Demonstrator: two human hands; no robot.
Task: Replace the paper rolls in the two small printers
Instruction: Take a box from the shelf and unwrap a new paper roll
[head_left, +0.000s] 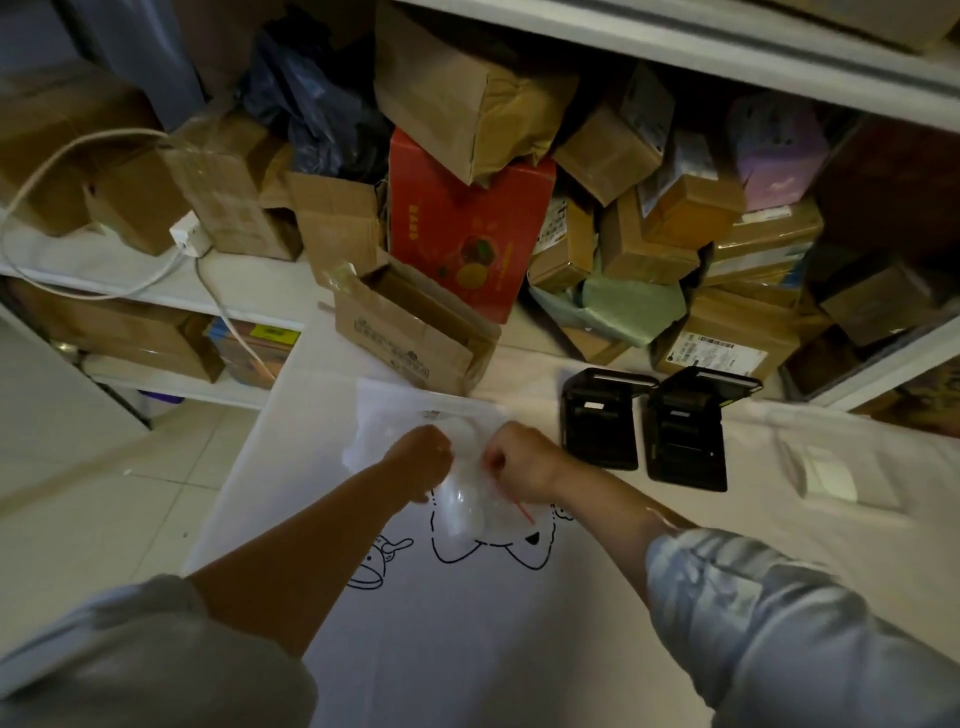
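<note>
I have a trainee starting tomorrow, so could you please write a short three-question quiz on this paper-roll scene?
1. True or false: the lids of both black printers stand open.
2. What are the left hand and right hand pulling at? A) a red box B) a clear plastic wrapper C) a white cable
3. On which side of the hands do the printers sit, by the person's own sides?

Key
1. True.
2. B; both hands pinch the wrapper, which seems to hold white rolls.
3. The right, side by side on the white table.
</note>
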